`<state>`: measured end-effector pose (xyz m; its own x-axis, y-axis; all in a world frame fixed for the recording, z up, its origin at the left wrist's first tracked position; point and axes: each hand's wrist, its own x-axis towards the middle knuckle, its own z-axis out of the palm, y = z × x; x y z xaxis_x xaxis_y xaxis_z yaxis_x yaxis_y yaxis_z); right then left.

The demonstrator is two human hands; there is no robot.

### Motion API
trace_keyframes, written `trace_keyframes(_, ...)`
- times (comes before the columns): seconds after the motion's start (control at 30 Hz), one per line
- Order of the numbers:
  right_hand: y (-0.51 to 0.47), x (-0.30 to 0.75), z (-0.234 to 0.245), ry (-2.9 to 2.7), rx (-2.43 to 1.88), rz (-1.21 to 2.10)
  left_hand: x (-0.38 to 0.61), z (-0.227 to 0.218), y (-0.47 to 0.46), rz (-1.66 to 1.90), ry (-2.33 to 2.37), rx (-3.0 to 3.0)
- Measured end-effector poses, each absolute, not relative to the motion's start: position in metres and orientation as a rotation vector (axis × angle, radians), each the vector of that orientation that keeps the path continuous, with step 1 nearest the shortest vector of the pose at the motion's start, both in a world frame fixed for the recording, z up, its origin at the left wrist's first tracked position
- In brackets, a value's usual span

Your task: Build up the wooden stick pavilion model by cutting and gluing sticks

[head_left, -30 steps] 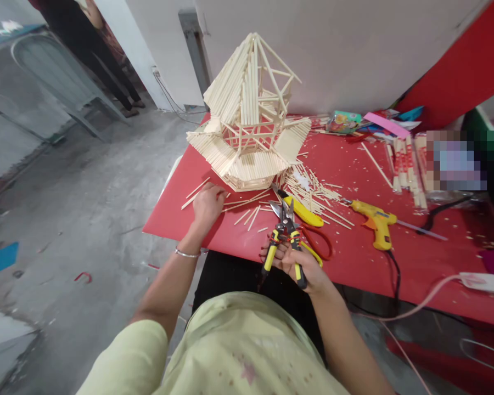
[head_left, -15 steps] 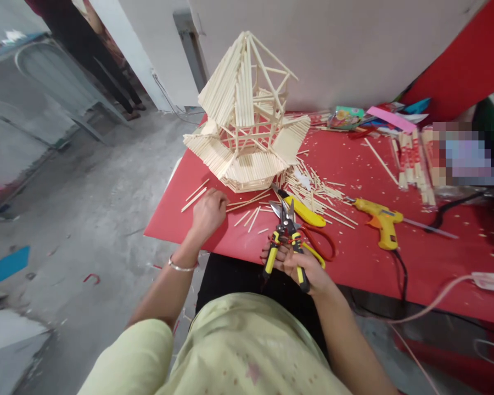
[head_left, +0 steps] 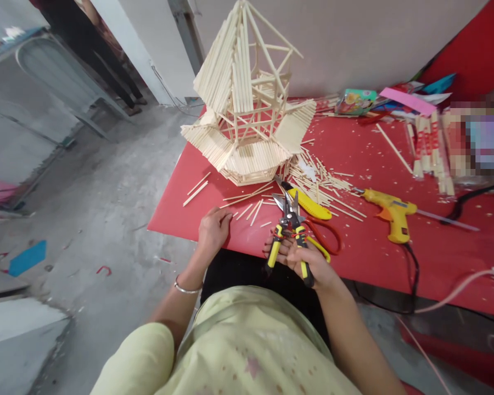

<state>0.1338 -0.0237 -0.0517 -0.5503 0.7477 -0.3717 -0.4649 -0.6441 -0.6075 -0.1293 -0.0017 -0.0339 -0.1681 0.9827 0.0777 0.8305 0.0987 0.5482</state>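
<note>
My right hand (head_left: 308,260) holds a pair of snips (head_left: 290,219) with yellow and black handles. The fingers lie under the handles, and the blades stand apart, pointing away from me. At the table's front edge, my left hand (head_left: 214,226) is closed in a pinch beside short cut sticks (head_left: 253,211); what sits between its fingertips is too small to make out. Beyond both hands stands a pagoda-like model (head_left: 255,156) of pale wooden sticks, its roof part covered and part open frame. A heap of cut sticks (head_left: 313,181) lies to its right.
A yellow-handled tool (head_left: 310,204) and a red looped handle (head_left: 329,233) lie by the snips. Farther right on the red table (head_left: 362,159) are a yellow glue gun (head_left: 391,211) with its cord and packs of sticks (head_left: 430,148). Another person (head_left: 94,49) stands at the far left.
My left hand has moved slightly right and toward me, nearer the short cut sticks. My right hand keeps its hold on the snips. The whole view has shifted a little.
</note>
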Motion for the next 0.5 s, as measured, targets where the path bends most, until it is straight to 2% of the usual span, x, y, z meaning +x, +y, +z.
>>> trace_keyframes(0.5, -0.024, 0.133, -0.052, -0.616, -0.81, 2.189, -0.121, -0.031, -0.001, 0.641, 2.114, 1.721)
